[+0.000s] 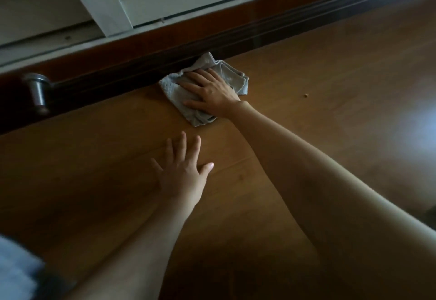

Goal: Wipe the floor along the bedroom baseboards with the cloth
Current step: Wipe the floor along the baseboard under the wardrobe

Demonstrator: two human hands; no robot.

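Left hand (181,169) is spread flat on brown wood floor (330,68). Crumpled grey cloth (179,94) is pressed w/ flat right hand (212,92) beside dark baseboard (141,68). Small crumb (306,95) nearby could be missed.

Wood floor (306,87), cloth (174,92), crumb (306,95)

Home rm: wood floor (330,68), dark baseboard (141,68), doorstop (37,92).

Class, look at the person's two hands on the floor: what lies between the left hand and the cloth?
In the head view, only bare wooden floor lies between the left hand and the grey cloth, which the right hand presses flat.
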